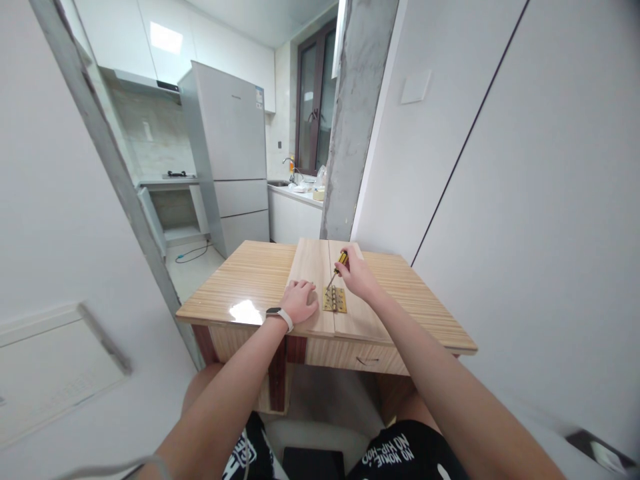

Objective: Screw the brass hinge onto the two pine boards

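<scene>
My right hand (354, 272) grips the yellow-and-black handle of a screwdriver (342, 259), its shaft slanting down to the left. The tip meets the upper left part of a brass hinge (335, 300), which lies opened flat across the seam of two pale wooden boards. Resting flat on the left board (306, 263), my left hand (300, 301) has its fingers stretched out, just left of the hinge. It wears a wristband. Under the hinge's right leaf is the right board (357, 325). Whether a screw sits under the tip is too small to tell.
The boards lie across a wood-grain desk (240, 280) with a drawer (367, 361) at its front. Behind stand a grey fridge (233, 133) and a sink counter (300, 195). A white wall (500, 200) borders the desk on the right. A cable (193, 253) lies on the kitchen floor.
</scene>
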`<state>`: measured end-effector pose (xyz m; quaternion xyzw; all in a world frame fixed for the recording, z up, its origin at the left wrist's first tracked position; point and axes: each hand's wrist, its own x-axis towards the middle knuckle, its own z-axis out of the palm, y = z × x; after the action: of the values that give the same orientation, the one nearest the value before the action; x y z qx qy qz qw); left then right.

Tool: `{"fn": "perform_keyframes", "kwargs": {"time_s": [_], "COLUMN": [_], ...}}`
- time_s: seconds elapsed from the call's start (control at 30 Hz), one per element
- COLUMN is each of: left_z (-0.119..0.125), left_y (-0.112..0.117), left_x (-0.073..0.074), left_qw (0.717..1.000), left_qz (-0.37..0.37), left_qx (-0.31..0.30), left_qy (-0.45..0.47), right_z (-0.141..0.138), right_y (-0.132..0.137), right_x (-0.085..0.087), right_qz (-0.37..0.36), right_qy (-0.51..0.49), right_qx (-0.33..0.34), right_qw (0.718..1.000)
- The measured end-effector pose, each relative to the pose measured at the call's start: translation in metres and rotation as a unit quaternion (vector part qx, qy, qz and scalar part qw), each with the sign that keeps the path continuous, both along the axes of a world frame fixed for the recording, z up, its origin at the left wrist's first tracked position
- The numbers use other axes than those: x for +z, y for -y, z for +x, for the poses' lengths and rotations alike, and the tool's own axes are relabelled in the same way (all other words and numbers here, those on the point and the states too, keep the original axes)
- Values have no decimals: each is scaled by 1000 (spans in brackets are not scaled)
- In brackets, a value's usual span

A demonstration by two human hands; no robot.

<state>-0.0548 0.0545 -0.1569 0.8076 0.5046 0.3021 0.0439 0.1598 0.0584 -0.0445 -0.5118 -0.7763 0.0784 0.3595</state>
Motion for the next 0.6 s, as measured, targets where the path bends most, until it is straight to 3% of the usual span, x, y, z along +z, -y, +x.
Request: {"fn": "perform_keyframes", "kwargs": {"time_s": [0.3,0.6], "left_z": [0,0], "left_y": [0,4], "left_x": [-1,4], "left_qw": [1000,998], "left_qz": [-8,-12], "left_qx": [6,15], "left_qy": [-24,-67], "right_z": [0,-1], "right_y": [-9,-31], "right_x": [2,15], "right_qz": [-5,-52], "right_qy": [10,63], "right_qx": [10,50], "right_qw": [1000,995]}}
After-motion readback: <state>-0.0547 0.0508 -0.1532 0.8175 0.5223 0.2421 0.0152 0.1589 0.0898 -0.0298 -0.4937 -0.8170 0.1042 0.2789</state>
